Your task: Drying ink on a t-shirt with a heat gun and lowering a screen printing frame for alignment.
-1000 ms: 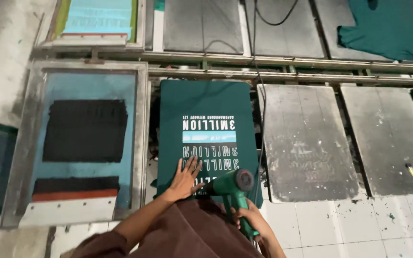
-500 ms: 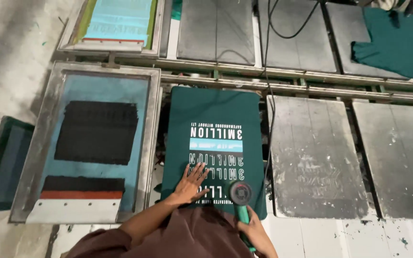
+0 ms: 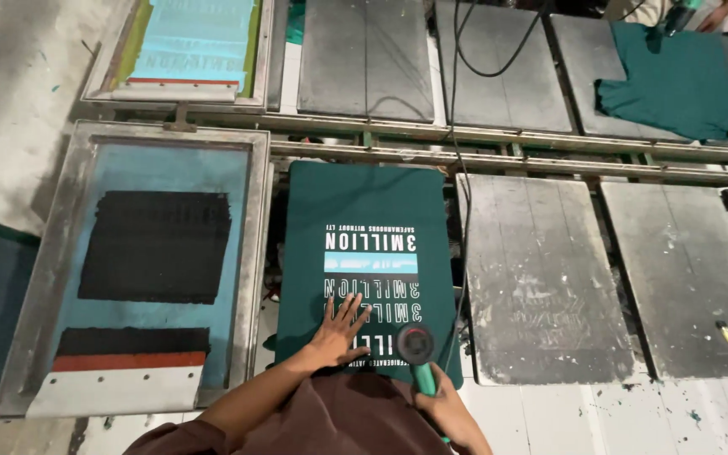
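1. Long print table [image 3: 549,278] with metal platens; green printed shirt [image 3: 368,219] flat on one, beside framed screen [image 3: 149,253].
2. Left hand [image 3: 337,335] – fingers spread, pressing shirt's near edge.
3. Right hand [image 3: 444,409] clamped on heat gun [image 3: 417,358]; keep nozzle moving – close above wet print, clear of fingers.

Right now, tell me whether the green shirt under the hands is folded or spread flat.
Spread flat: the green shirt covers its board without visible folds, left hand pressing it, right hand holding the heat gun.
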